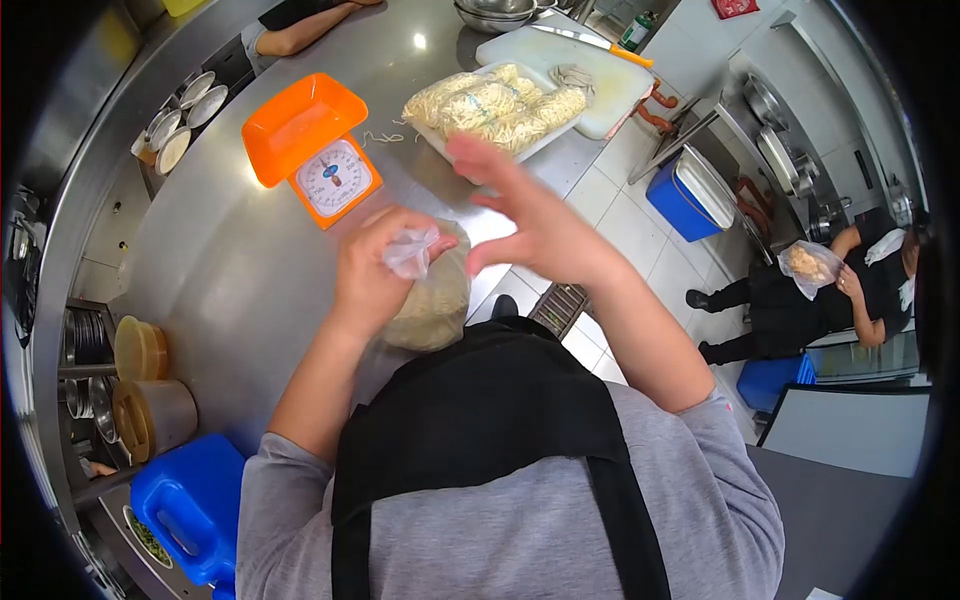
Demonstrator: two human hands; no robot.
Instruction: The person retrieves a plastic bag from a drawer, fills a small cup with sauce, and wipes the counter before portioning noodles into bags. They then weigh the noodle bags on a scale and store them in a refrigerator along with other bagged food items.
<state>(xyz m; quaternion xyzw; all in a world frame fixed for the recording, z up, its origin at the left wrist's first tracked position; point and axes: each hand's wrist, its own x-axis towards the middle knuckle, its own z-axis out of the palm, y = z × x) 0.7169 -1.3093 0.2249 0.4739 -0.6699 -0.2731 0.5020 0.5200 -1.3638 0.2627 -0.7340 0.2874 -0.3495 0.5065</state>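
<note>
My left hand point(372, 262) is closed around the gathered neck of a clear plastic bag point(432, 305). The bag's pale contents hang below, near the table edge and my apron; they look like noodles. To its right, my right hand point(525, 215) is raised and slightly blurred, thumb and fingers apart, with nothing in it. Beyond both hands, several bags of noodles point(490, 108) fill a white tray point(548, 148). An orange kitchen scale point(335, 180) with an orange pan point(303, 125) stands left of the tray.
A white cutting board point(610, 75) carries an orange-handled knife point(600, 42). Metal bowls point(495, 12) sit at the far edge. A blue jug point(190, 505) is at lower left. On the right, another person point(850, 285) holds a bag near a blue cooler point(690, 195).
</note>
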